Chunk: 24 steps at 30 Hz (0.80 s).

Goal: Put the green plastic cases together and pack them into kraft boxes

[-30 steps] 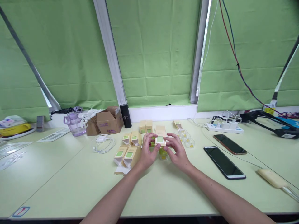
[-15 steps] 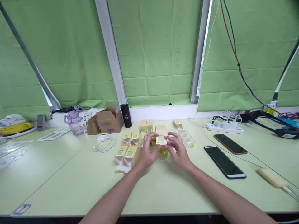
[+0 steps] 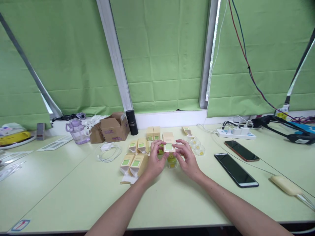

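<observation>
Between both hands is a small cream cardboard box (image 3: 169,147) with a green square on the end facing me. My left hand (image 3: 157,157) grips its left side, thumb low and fingers on top. My right hand (image 3: 186,157) pinches the right side the same way. Just below the box stands a small clear jar with green and yellow in it (image 3: 172,162). Left of my hands, several similar boxes (image 3: 139,163) lie with their ends toward me, white flaps showing. To the right are several clear round containers with yellow bits (image 3: 198,148).
Two phones (image 3: 236,170) lie on the right, near a white power strip (image 3: 236,133) and a cream power bank (image 3: 286,185). At the back left stand a brown carton (image 3: 113,128), a black bottle (image 3: 132,122) and a purple jug (image 3: 78,131). A white charger cable (image 3: 110,152) lies coiled nearby.
The view has shifted slightly. Both hands keep their hold on the small box, which has barely moved; its green end tilts a little differently.
</observation>
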### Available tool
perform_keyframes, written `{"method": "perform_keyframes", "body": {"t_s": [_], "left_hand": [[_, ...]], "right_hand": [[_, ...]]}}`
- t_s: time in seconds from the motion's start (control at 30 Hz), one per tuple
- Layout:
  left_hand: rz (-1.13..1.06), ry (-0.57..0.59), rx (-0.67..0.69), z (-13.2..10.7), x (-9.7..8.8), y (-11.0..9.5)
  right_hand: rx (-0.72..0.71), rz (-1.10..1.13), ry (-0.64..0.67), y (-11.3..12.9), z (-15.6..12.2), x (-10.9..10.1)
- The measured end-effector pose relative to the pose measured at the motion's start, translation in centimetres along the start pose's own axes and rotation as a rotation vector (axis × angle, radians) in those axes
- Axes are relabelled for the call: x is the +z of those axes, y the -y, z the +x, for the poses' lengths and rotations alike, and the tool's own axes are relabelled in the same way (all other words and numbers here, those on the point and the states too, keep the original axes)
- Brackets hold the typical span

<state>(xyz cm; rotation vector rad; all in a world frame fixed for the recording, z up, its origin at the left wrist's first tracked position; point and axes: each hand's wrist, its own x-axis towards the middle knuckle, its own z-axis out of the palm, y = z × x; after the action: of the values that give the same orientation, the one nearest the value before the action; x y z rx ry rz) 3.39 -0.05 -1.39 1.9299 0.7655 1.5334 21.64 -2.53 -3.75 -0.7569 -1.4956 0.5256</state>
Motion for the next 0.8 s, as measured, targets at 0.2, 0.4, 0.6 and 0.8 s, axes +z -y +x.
{"method": "perform_keyframes", "body": {"t_s": [0.2,0.4,0.6,0.8], "left_hand": [[0.030,-0.033,0.010,-0.10,0.09,0.17],[0.060,-0.005,0.032,-0.16,-0.11,0.16],[0.155,0.031,0.063,-0.13,-0.49,0.23],[0.209,-0.002,0.040,-0.23,-0.42,0.24]], "right_hand": [[0.003,0.000,-0.003,0.03,0.07,0.16],[0.006,-0.023,0.003,0.34,0.09,0.11],[-0.011,-0.196,0.061,0.21,0.09,0.11],[-0.130,-0.350,0.106,-0.19,-0.37,0.51]]}}
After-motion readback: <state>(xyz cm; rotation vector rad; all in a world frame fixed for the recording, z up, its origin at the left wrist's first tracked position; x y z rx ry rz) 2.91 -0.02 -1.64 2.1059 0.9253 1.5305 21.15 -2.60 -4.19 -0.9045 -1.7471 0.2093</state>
